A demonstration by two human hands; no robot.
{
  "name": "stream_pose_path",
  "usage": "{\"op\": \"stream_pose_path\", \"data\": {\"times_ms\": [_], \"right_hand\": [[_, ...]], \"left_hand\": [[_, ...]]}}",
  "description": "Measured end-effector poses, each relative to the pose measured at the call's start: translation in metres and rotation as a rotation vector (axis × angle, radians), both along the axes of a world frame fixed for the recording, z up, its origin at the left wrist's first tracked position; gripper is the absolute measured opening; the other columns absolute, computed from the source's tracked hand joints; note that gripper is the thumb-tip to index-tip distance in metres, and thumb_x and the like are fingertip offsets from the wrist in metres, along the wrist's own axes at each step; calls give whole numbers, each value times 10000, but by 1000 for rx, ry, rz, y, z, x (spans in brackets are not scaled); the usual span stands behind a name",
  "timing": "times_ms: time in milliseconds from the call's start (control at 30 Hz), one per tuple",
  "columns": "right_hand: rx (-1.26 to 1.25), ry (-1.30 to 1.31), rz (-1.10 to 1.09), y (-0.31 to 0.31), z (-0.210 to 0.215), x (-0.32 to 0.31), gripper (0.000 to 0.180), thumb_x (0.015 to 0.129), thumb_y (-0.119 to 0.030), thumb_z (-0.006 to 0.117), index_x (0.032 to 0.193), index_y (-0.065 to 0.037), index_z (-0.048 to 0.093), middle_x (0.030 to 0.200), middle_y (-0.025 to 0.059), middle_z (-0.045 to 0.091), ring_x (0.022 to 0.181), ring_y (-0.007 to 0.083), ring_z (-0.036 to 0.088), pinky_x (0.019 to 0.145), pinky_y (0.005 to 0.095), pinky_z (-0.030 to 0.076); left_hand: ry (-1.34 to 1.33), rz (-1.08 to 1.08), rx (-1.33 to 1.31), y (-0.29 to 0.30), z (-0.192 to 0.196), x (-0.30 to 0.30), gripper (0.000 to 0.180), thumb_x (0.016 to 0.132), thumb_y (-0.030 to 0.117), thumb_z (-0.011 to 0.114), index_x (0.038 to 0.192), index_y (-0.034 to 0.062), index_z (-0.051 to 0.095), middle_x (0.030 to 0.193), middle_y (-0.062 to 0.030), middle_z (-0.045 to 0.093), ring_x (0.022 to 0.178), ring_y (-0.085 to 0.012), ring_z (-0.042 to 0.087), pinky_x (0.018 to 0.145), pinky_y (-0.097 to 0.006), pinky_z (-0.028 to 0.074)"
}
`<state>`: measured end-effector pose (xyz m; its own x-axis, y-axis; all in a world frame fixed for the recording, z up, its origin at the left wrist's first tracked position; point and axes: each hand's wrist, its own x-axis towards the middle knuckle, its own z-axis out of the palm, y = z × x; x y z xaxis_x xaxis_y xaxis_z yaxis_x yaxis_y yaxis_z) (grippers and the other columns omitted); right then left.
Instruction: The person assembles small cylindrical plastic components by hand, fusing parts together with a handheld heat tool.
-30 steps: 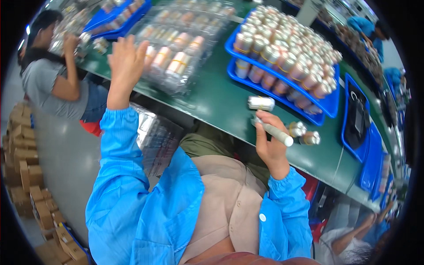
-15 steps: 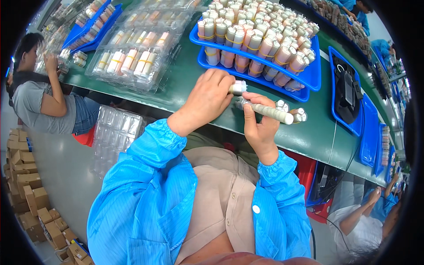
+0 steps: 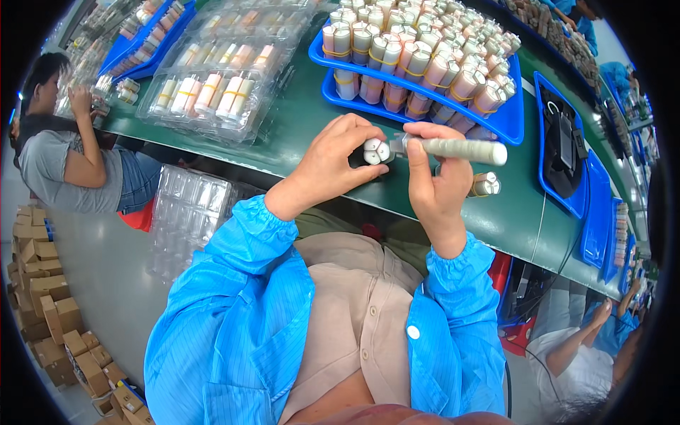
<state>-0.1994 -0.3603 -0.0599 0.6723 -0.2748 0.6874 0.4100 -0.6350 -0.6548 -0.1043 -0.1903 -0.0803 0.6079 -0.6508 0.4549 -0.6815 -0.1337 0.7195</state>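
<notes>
Over the near edge of the green table, my left hand (image 3: pixel 340 152) is closed around a bundle of white-ended cylinders (image 3: pixel 377 151), its round ends turned up toward me. My right hand (image 3: pixel 440 177) grips a tool with a thick, pale wrapped handle (image 3: pixel 471 150). The tool's narrow tip points left at the bundle, close beside it; whether they touch I cannot tell. Just right of my right hand, another small bundle of cylinders (image 3: pixel 486 184) lies on the table.
Beyond my hands stand stacked blue trays (image 3: pixel 425 94) packed with banded cylinder bundles. Clear plastic trays (image 3: pixel 205 99) holding more bundles are at the left. On the right, a blue tray (image 3: pixel 545 166) holds a black device. A co-worker (image 3: pixel 64 156) sits at far left.
The bundle in my left hand has turned from lying sideways to showing its ends. Both hands have shifted slightly, the right one to the right with the tool.
</notes>
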Motion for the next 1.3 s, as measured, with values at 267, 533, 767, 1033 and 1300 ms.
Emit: {"op": "stream_pose_path", "data": {"times_ms": [267,533,767,1033,1300], "right_hand": [[232,103,53,4,7,-2,139,964,-60,697,1082,-9,644,988,108,716,832,224,701,751,340,552],[186,125,101,7,6,6,155,956,-62,704,1080,-3,630,1015,119,716,850,248,705,757,355,556],[85,198,156,15,6,10,168,947,-68,714,1075,-10,623,1009,138,707,837,278,704,728,379,559],[-351,-1,73,39,13,16,340,722,63,708,1028,-25,588,969,177,668,880,375,684,737,425,577],[335,142,127,14,22,17,141,960,-4,679,1099,-4,655,1044,105,705,895,186,712,798,310,570]], "left_hand": [[-175,37,28,9,7,-1,488,752,179,882,1180,39,693,957,-112,624,893,-295,624,770,-419,518],[-176,2,-73,14,-6,7,469,701,190,914,1087,34,696,978,-104,654,880,-299,631,744,-410,520],[-153,39,-82,21,-9,5,475,678,181,927,1069,32,700,985,-106,663,894,-302,643,750,-404,529],[-83,48,-102,26,-15,6,461,722,83,885,1132,-4,691,1017,-137,625,905,-280,658,732,-368,559],[-59,0,-118,31,-1,1,579,792,101,799,1331,15,606,1201,-177,660,1082,-330,663,964,-398,525]]}}
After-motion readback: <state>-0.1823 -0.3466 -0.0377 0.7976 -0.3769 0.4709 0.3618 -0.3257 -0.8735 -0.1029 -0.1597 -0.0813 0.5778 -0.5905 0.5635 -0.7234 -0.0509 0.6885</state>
